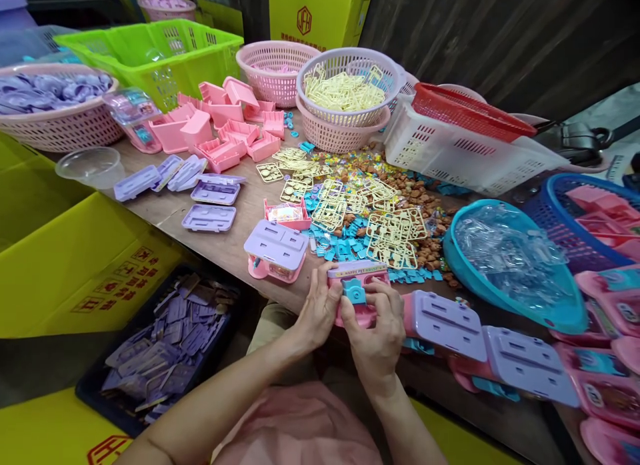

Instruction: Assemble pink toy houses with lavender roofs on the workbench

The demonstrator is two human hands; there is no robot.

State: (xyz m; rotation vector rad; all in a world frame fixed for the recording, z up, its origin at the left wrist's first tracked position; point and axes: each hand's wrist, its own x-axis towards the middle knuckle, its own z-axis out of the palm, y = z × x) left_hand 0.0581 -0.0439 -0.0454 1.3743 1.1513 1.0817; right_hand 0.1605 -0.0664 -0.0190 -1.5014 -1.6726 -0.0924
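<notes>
Near the table's front edge, a pink toy pet house [358,273] with a lettered purple top edge is held between both hands. My left hand [319,306] is closed around its left side. My right hand [376,332] grips the right side, thumb and fingers bent beside a blue piece [355,291] on the house's front. The fingers partly hide the pink body. A similar house with a purple roof [278,245] stands just left of my hands. More purple-roofed houses [449,324] are lined up to the right along the edge.
Cream plastic frames [397,232], blue pieces [345,242] and small brown figures [434,235] are heaped beyond my hands. Purple panels [209,217] and pink shells [227,142] lie left. Baskets [345,125] line the back. A teal basin [515,265] holds clear plastic parts. Below left sits a dark crate [95,385].
</notes>
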